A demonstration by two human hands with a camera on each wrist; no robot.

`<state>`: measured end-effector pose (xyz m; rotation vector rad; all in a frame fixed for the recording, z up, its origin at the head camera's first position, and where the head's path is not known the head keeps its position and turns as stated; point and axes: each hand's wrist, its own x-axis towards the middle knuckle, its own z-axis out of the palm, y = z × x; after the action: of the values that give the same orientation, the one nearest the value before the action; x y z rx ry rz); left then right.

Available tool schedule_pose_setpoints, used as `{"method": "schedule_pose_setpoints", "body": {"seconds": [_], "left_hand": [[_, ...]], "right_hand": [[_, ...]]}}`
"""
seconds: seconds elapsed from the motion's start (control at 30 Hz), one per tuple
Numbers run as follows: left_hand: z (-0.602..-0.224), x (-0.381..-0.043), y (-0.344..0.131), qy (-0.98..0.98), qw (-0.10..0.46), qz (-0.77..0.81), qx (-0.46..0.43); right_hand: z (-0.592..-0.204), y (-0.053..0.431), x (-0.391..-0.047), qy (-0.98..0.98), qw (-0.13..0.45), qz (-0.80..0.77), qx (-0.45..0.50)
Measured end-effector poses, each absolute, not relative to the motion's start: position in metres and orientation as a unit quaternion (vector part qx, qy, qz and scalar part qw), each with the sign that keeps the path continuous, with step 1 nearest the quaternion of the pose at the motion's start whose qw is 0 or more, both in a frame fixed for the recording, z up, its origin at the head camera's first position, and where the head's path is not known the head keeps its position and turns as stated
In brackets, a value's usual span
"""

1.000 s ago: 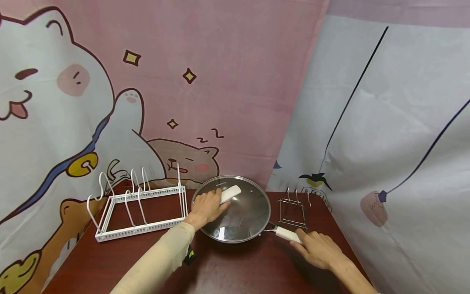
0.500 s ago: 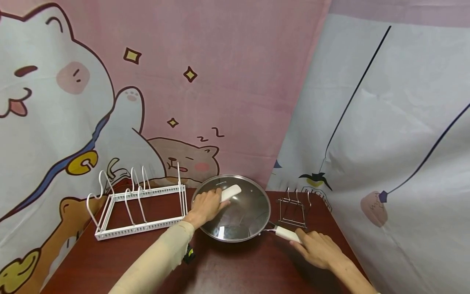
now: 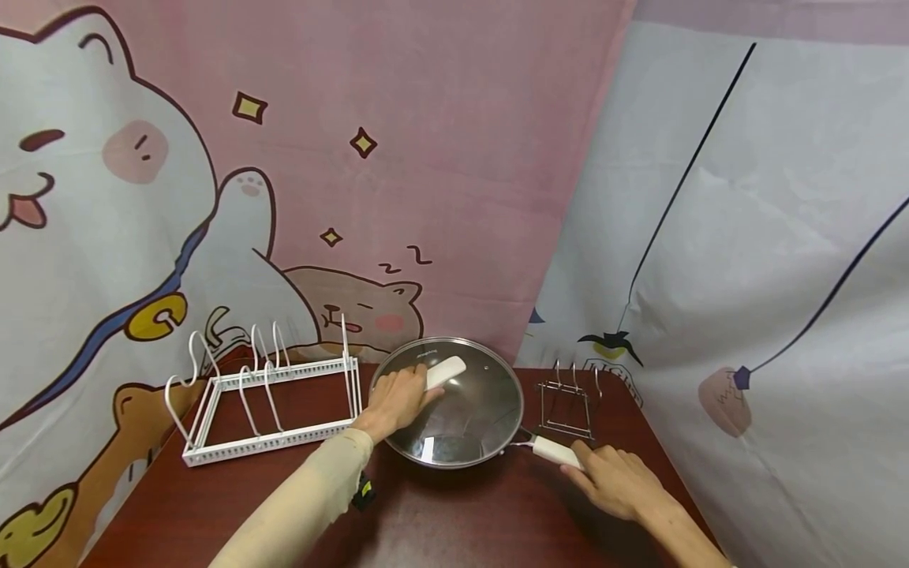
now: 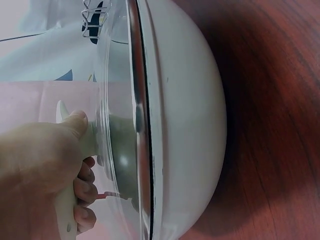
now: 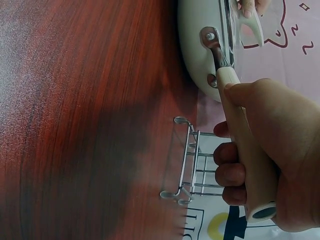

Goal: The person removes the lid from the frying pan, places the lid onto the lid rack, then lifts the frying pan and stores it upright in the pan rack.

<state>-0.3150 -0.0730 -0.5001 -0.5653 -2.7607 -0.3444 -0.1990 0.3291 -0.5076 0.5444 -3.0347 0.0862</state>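
A pale wok (image 4: 187, 120) stands on the dark red table, covered by a glass lid (image 3: 476, 414) with a metal rim. My left hand (image 3: 398, 401) grips the lid's white handle (image 3: 447, 372), its fingers curled underneath, as the left wrist view shows. The lid sits on the wok's rim. At the right, my right hand (image 3: 616, 480) holds the wok's long off-white handle (image 5: 247, 150), fingers wrapped round it and thumb lying along the top. The inside of the wok shows only dimly through the glass.
To the left stands a white rack (image 3: 270, 438) with several upright loops. A small chrome wire rack (image 3: 566, 406) is behind the right hand. A printed cloth (image 3: 454, 197) hangs at the table's back edge. Under the left forearm lies a small black object (image 3: 364, 493).
Both hands keep their holds on the lid handle and the wok handle. Only the head view shifts very slightly.
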Motion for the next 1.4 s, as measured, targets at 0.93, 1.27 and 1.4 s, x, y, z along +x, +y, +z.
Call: {"method": "schedule_pose_setpoints", "body": {"seconds": [0.93,1.27,1.4], "left_hand": [[-0.493,-0.310,-0.075,-0.962,0.154,-0.103,-0.199],[-0.485,-0.304,-0.073,-0.957,0.170,-0.103,-0.211],[-0.484,-0.300,-0.073,-0.956,0.172,-0.105,-0.215]], "right_hand": [[-0.506,0.329,-0.198,-0.984,0.025,0.030,0.172],[-0.506,0.328,-0.200,-0.984,0.025,0.030,0.173],[-0.507,0.328,-0.199,-0.984,0.020,0.034,0.171]]}}
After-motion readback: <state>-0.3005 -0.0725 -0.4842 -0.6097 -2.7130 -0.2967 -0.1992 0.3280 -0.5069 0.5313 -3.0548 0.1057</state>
